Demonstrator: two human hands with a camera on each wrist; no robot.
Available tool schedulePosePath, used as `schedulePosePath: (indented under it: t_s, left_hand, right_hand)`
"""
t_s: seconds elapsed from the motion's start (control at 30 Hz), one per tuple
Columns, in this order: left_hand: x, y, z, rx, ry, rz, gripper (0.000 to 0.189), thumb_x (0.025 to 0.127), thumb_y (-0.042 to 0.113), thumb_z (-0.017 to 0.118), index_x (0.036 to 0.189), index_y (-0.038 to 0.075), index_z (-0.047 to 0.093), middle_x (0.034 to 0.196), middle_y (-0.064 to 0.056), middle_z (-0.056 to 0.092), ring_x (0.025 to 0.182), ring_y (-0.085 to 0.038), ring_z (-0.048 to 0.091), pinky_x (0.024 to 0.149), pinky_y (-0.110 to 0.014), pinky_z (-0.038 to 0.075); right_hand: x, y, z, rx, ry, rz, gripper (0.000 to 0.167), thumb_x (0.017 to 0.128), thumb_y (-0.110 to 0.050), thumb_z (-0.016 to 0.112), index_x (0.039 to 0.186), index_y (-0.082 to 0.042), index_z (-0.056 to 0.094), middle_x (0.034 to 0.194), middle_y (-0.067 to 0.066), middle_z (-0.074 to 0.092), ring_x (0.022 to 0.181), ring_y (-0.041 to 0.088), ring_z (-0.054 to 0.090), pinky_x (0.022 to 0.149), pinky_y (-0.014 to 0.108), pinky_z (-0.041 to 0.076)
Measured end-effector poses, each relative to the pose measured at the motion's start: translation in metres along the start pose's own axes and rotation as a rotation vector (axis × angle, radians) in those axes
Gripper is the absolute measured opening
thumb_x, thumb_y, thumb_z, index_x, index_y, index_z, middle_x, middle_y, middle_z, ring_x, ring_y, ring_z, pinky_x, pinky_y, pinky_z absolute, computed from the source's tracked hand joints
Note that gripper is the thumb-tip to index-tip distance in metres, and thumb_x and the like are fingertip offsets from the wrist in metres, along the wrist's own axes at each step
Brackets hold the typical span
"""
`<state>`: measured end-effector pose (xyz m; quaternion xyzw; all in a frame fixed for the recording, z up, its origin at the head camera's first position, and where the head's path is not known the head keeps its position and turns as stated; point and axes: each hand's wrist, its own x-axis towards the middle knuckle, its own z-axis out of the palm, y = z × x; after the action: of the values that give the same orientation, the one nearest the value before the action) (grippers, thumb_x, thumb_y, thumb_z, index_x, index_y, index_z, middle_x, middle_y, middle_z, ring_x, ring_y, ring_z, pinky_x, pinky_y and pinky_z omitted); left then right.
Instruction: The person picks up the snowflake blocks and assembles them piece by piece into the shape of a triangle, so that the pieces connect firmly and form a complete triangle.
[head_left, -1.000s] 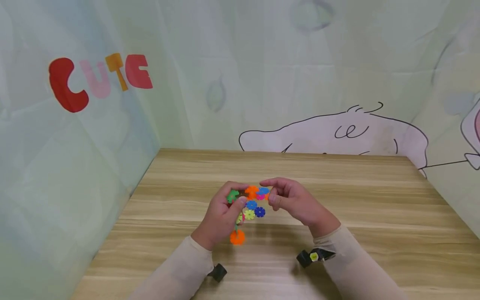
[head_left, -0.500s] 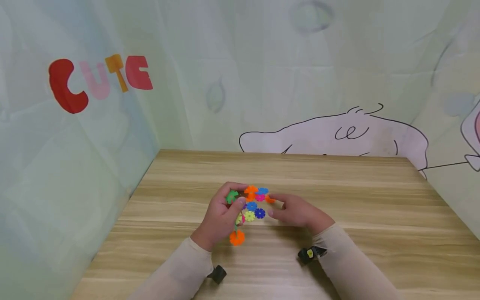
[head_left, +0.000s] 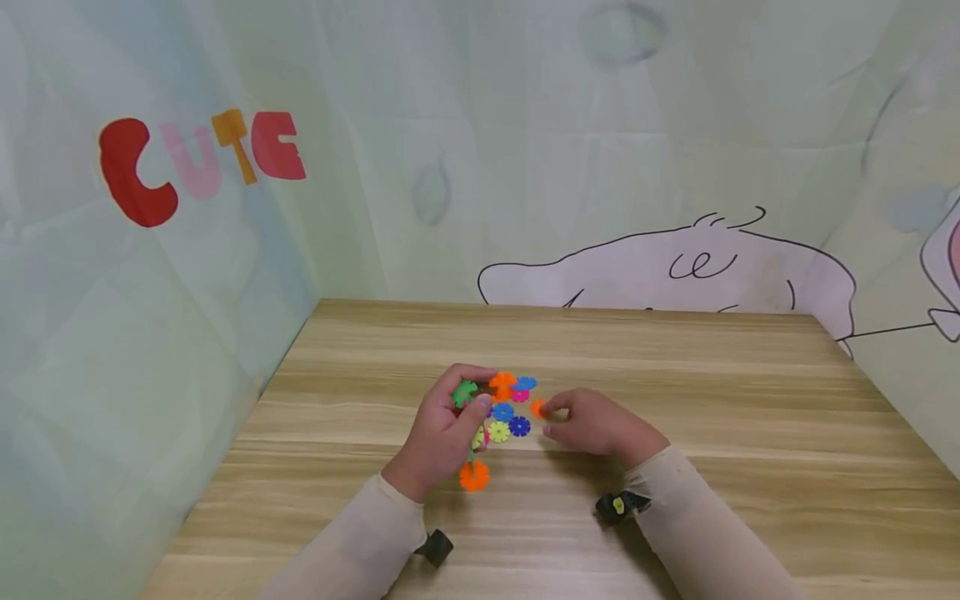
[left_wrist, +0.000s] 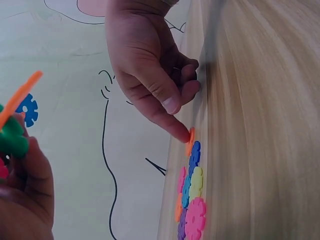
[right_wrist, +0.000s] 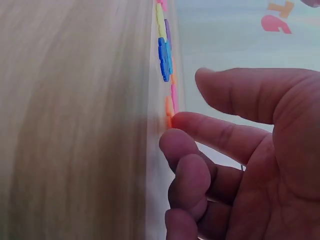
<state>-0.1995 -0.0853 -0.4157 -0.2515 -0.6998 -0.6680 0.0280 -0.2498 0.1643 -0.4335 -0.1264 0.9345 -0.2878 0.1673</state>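
My left hand [head_left: 442, 425] grips a cluster of joined plastic snowflake discs above the table. A green disc [head_left: 464, 394] shows between its thumb and index finger, and an orange disc [head_left: 474, 476] hangs below the palm. A blue disc [left_wrist: 28, 110] sticks out of the cluster in the left wrist view. My right hand [head_left: 600, 423] is low at the right of the loose discs. Its extended index fingertip touches a loose orange snowflake disc [head_left: 537, 408]. The thumb stands apart from that disc and the other fingers are loosely curled, as the right wrist view shows.
Several loose discs lie close together on the wooden table [head_left: 712, 367], among them a dark blue disc [head_left: 520, 427], a yellow disc [head_left: 498, 431] and a light blue disc [head_left: 503, 412]. A printed fabric wall [head_left: 525, 167] rises behind the table.
My right hand has come down from beside the far discs, and its index finger has reached the orange disc. That disc has shifted slightly towards me. The left hand has kept its place and grip.
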Motion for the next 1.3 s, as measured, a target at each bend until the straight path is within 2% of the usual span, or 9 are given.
schedulePosePath:
  t_s: [0.13, 0.23, 0.4, 0.67, 0.83, 0.93, 1.03, 1.13, 1.3]
  left_hand:
    - [0.001, 0.001, 0.0, 0.003, 0.007, -0.016, 0.028, 0.109, 0.008, 0.052, 0.136, 0.007, 0.056, 0.099, -0.016, 0.06, 0.057, -0.015, 0.052, 0.055, -0.028, 0.058]
    - [0.001, 0.001, -0.001, 0.006, 0.009, -0.028, 0.028, 0.109, 0.008, 0.052, 0.136, 0.009, 0.056, 0.102, -0.016, 0.06, 0.058, -0.016, 0.052, 0.056, -0.03, 0.059]
    - [0.001, 0.002, -0.001, 0.001, 0.007, -0.036, 0.028, 0.109, 0.009, 0.052, 0.137, 0.01, 0.056, 0.111, -0.015, 0.061, 0.059, -0.016, 0.053, 0.057, -0.031, 0.059]
    - [0.0, 0.002, -0.001, 0.0, 0.006, -0.006, 0.028, 0.109, 0.007, 0.051, 0.137, 0.007, 0.056, 0.084, -0.01, 0.054, 0.057, -0.013, 0.049, 0.052, -0.024, 0.052]
    - [0.0, 0.001, -0.002, 0.006, 0.015, -0.006, 0.028, 0.109, 0.007, 0.051, 0.136, 0.008, 0.056, 0.087, -0.013, 0.055, 0.064, -0.013, 0.05, 0.053, -0.023, 0.051]
    - [0.0, 0.0, -0.002, 0.009, 0.018, -0.011, 0.028, 0.109, 0.007, 0.051, 0.136, 0.009, 0.057, 0.089, -0.013, 0.056, 0.068, -0.014, 0.051, 0.055, -0.022, 0.051]
    - [0.0, -0.002, -0.002, 0.006, 0.022, -0.017, 0.027, 0.109, 0.007, 0.051, 0.136, 0.009, 0.057, 0.092, -0.012, 0.057, 0.072, -0.016, 0.054, 0.056, -0.023, 0.053]
    - [0.0, -0.001, -0.002, 0.006, 0.03, -0.028, 0.027, 0.109, 0.008, 0.052, 0.135, 0.009, 0.057, 0.099, -0.013, 0.059, 0.077, -0.017, 0.058, 0.057, -0.025, 0.056]
    - [0.001, 0.0, -0.003, 0.038, 0.036, -0.02, 0.027, 0.109, 0.008, 0.051, 0.135, 0.009, 0.057, 0.112, -0.018, 0.062, 0.087, -0.021, 0.062, 0.066, -0.027, 0.061]
  right_hand:
    - [0.001, -0.001, 0.0, 0.025, 0.022, -0.003, 0.014, 0.093, -0.019, 0.076, 0.106, -0.016, 0.08, 0.105, 0.002, 0.074, 0.08, 0.018, 0.06, 0.074, 0.037, 0.054]
    - [0.001, -0.001, 0.0, 0.041, 0.025, -0.003, 0.018, 0.091, -0.015, 0.078, 0.108, -0.018, 0.078, 0.088, 0.001, 0.067, 0.072, 0.02, 0.056, 0.065, 0.033, 0.047]
    - [-0.001, -0.002, 0.001, 0.027, 0.009, -0.006, 0.036, 0.087, -0.01, 0.084, 0.121, -0.019, 0.075, 0.075, 0.002, 0.059, 0.067, 0.02, 0.054, 0.064, 0.032, 0.046]
    - [-0.004, -0.008, 0.005, -0.101, 0.017, -0.041, 0.023, 0.085, -0.005, 0.082, 0.099, -0.017, 0.07, 0.081, -0.001, 0.061, 0.075, 0.02, 0.055, 0.071, 0.034, 0.048]
    - [-0.007, -0.012, 0.004, -0.132, 0.018, -0.048, 0.025, 0.082, -0.006, 0.084, 0.093, -0.013, 0.064, 0.084, 0.0, 0.06, 0.08, 0.02, 0.055, 0.076, 0.035, 0.048]
    - [-0.008, -0.012, 0.004, -0.119, 0.015, -0.051, 0.027, 0.081, -0.006, 0.085, 0.091, -0.013, 0.061, 0.083, 0.001, 0.059, 0.079, 0.02, 0.054, 0.073, 0.034, 0.046]
    - [-0.008, -0.011, 0.003, -0.077, 0.013, -0.048, 0.028, 0.081, -0.005, 0.084, 0.09, -0.013, 0.058, 0.08, 0.001, 0.058, 0.076, 0.019, 0.054, 0.069, 0.032, 0.044]
    - [-0.005, -0.008, 0.0, 0.025, 0.022, -0.054, 0.026, 0.085, -0.005, 0.082, 0.093, -0.013, 0.059, 0.077, 0.002, 0.056, 0.07, 0.019, 0.053, 0.064, 0.031, 0.043]
    - [-0.005, -0.008, -0.014, 0.345, 0.114, -0.216, 0.023, 0.094, -0.004, 0.075, 0.114, -0.007, 0.063, 0.081, 0.006, 0.058, 0.066, 0.02, 0.051, 0.058, 0.027, 0.046]
